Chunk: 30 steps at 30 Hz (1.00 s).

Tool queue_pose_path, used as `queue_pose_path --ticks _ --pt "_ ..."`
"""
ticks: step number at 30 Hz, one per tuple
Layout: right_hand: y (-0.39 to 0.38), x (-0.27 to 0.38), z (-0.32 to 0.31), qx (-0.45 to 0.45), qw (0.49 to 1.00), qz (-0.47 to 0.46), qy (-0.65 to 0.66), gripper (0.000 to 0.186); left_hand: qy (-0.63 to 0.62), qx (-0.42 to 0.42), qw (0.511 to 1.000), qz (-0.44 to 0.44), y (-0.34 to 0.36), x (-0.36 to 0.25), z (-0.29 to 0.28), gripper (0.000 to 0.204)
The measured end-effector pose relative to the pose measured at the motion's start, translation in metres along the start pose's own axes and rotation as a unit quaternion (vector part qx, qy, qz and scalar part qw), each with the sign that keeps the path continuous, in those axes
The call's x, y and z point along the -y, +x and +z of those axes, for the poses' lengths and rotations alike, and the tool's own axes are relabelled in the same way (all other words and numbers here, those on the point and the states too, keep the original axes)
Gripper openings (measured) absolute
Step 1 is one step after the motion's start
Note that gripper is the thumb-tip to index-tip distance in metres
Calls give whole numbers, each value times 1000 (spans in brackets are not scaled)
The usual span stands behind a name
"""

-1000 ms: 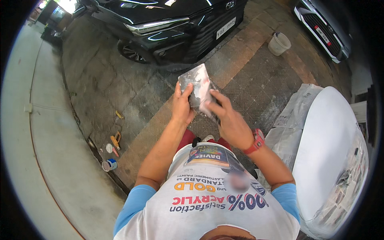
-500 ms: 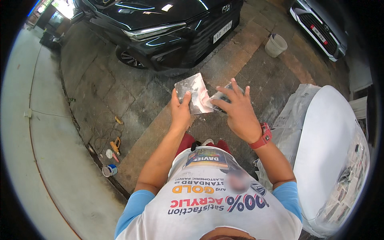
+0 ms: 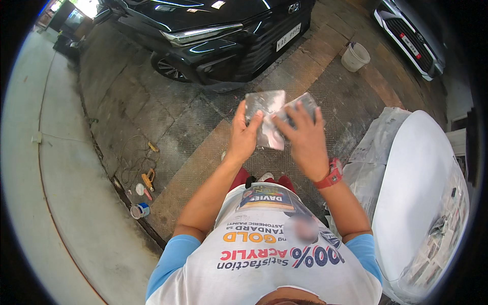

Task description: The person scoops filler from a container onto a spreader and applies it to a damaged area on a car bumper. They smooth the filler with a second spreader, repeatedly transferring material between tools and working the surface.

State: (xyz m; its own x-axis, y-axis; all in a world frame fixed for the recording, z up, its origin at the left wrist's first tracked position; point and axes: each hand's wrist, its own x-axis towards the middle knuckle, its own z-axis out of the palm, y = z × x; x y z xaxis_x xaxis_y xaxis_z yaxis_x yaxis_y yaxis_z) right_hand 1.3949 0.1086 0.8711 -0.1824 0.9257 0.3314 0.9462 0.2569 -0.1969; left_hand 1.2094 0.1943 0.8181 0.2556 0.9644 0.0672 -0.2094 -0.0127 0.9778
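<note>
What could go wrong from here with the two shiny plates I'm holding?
Pale paste lies near the edge of the left plate, so some might drip onto the floor. Your left hand grips that plate at one side, thumb on top; it could tilt if your right hand presses the right plate hard against it.

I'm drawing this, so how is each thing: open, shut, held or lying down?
Left metal plate: held in left hand, smeared pinkish.
Right metal plate: held in right hand.
Plastic bucket: upright, open.
Blue-labelled can: upright, lid unclear.
Larger yellow tool: lying down.
Red wristwatch: fastened.
Black car's hood: shut.
White panel: paper alongside.
</note>
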Motion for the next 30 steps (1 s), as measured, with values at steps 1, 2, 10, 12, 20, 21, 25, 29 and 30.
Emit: queue_pose_path --ticks 1,2,10,12,20,21,25,29,30 --pt "-4 7 3 11 1000 -23 11 57 -3 -10 999 37 2 -2 -1 34" --pt "-9 9 1 33 999 -33 14 60 18 -30 999 39 1 -3 -2 34" --pt "-11 21 -36 38 984 -130 118 56 -182 -133 974 -30 7 9 -28 34" --pt "-12 28 -32 5 977 -104 186 56 -222 -103 965 -92 1 -3 -16 34" --pt "0 -27 17 82 978 104 162 69 -259 -11 951 -169 -5 -3 -15 41" --pt "9 -20 13 15 959 108 262 67 -255 7 950 -179 -2 -5 -17 40" --pt "3 -3 15 11 865 90 493 60 -299 -84 935 -171 -3 -8 -1 38" --pt "-1 -7 0 7 511 313 800 56 -199 -108 973 -46 3 10 -11 45" --pt "-4 -5 0 47 561 290 774 56 -176 -126 976 -31 3 10 -9 44"
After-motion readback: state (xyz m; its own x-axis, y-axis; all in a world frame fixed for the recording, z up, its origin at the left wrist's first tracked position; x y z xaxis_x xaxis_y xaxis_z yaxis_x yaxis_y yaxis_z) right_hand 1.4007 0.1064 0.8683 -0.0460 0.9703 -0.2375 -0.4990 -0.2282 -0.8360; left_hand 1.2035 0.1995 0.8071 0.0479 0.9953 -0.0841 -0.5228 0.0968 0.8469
